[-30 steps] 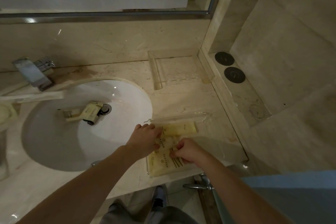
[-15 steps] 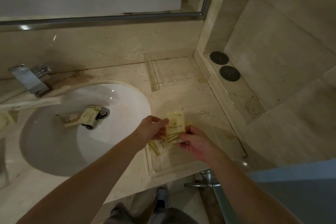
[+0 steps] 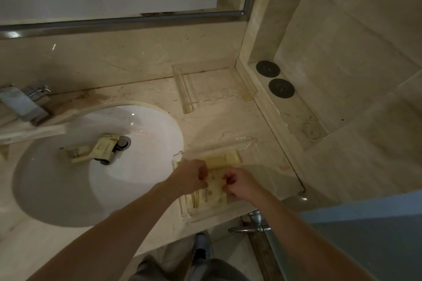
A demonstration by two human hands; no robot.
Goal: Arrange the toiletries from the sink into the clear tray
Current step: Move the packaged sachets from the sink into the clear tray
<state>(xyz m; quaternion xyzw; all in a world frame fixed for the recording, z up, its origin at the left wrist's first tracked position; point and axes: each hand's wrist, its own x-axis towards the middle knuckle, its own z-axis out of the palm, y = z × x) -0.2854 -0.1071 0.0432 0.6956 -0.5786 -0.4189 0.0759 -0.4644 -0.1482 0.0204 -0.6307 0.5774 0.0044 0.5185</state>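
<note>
Packets (image 3: 209, 194) are sitting in the clear tray (image 3: 182, 209) by the sink (image 3: 57, 189); left hand (image 3: 190, 177) and right hand (image 3: 239, 182) are each pinching one packet's edge. Best laying it flat, square with the others. More toiletries (image 3: 100, 149) are waiting near the drain.

Both hands, left hand (image 3: 190, 175) and right hand (image 3: 241, 183), pinch a yellow packet (image 3: 215, 181) over the clear tray (image 3: 269, 166).

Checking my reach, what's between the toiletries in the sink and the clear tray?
Head view: only bare white basin and its rim separate the toiletries from the clear tray.
</note>
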